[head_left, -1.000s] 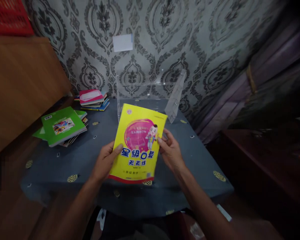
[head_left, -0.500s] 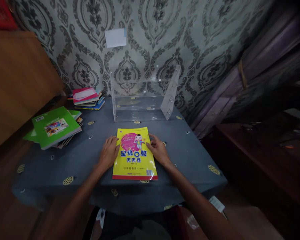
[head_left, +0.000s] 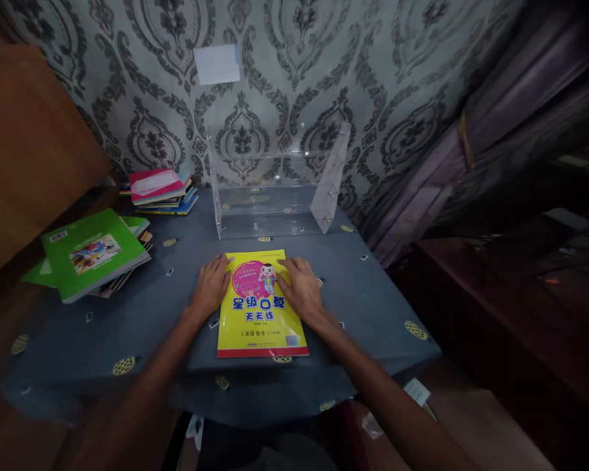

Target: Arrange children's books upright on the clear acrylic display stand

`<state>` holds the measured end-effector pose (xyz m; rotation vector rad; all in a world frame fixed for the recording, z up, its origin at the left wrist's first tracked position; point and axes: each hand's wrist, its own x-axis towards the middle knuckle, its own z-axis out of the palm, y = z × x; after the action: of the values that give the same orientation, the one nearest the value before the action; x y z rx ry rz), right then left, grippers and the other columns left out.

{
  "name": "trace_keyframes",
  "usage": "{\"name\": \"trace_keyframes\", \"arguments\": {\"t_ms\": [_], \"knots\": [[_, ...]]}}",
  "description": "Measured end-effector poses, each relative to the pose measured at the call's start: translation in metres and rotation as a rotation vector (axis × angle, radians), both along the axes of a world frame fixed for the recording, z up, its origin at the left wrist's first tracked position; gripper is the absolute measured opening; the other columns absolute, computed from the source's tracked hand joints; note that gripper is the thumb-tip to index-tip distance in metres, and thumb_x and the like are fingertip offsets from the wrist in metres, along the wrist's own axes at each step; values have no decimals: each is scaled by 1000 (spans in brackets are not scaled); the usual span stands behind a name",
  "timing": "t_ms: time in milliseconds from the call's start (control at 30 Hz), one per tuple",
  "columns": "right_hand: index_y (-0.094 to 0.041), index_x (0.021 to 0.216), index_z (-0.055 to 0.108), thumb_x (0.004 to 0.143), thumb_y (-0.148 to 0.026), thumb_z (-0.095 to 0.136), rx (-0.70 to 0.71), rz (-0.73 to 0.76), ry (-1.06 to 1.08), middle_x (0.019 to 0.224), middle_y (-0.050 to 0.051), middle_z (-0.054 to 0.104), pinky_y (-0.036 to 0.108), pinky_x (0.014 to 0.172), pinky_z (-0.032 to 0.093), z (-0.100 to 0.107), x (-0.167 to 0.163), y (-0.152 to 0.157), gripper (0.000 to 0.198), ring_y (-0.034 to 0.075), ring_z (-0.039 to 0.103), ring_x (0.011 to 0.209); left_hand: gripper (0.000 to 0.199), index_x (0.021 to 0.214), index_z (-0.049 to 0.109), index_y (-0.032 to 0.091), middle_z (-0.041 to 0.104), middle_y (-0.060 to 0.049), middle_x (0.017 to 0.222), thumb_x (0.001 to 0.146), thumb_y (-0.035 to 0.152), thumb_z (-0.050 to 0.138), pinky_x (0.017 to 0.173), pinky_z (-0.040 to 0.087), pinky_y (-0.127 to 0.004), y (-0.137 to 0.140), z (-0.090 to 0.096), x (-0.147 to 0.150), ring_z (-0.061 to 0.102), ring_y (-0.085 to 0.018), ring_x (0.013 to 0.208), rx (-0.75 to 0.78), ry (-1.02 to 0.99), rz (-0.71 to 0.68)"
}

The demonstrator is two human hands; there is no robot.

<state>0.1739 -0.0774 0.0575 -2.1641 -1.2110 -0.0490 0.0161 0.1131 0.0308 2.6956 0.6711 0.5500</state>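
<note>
A yellow workbook [head_left: 260,320] with a red bottom strip and a cartoon figure on its cover lies face up on the table, near the front edge. My left hand [head_left: 212,282] holds it by the upper left edge, thumb along the side. On the opposite side my right hand [head_left: 300,288] grips the upper right edge, its thumb and fingertips resting over the cover. Whatever the fingers do beneath the workbook is hidden. Behind it stands a clear acrylic rack [head_left: 330,186] with tiers, close to the patterned wall.
On the left of the dark blue tablecloth [head_left: 177,353] sits a pile of books topped by a green book [head_left: 91,252]. Farther back is a smaller stack with a pink book [head_left: 154,185] on top. A wooden cabinet [head_left: 34,144] borders the left; a tied curtain [head_left: 422,190] hangs right.
My right hand has slid a little farther over the workbook's cover. The left hand stays at the left edge. The view has shifted slightly, so the book piles appear farther left.
</note>
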Motion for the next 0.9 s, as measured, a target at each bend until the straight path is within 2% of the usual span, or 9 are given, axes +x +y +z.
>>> {"name": "trace_keyframes", "arguments": {"t_ms": [133,233,333,433,733,900], "knots": [[-16,142,55,100,-21,41,-109,365,13,146,14,57,47,115,40,11,-26,49,44,27,51,136,35,132,50,17,66,-16,130,99,26,42,106,47,-47,1,0,0,59,-29,127,8,-38,21],[-10,150,43,101,-16,38,-219,499,25,156,18,47,48,121,32,10,-40,84,50,27,42,146,40,136,44,14,66,-18,128,97,24,44,103,49,-48,3,-1,-1,63,-30,120,13,-61,7],[-5,149,42,101,-15,37,-248,485,9,155,20,47,50,122,28,4,-42,102,49,27,39,148,47,141,37,11,64,-21,132,95,22,45,104,48,-49,5,-2,-1,62,-32,122,31,-69,5],[-6,150,41,103,-17,36,-258,461,-10,156,19,46,50,124,25,-1,-37,101,48,26,36,150,44,139,39,12,65,-19,132,97,23,43,104,48,-49,4,0,-1,62,-31,123,39,-65,3],[-7,150,46,105,-23,36,-283,289,14,157,17,46,49,126,22,-5,-2,69,48,26,36,150,33,130,46,16,66,-16,133,98,23,44,102,49,-51,1,4,-1,61,-32,122,49,-50,8],[-17,146,54,101,-17,37,-200,230,32,153,13,52,54,124,26,-19,34,39,47,26,43,147,34,131,46,16,65,-17,134,97,23,43,100,50,-53,2,2,-1,61,-34,122,49,-51,11]]}}
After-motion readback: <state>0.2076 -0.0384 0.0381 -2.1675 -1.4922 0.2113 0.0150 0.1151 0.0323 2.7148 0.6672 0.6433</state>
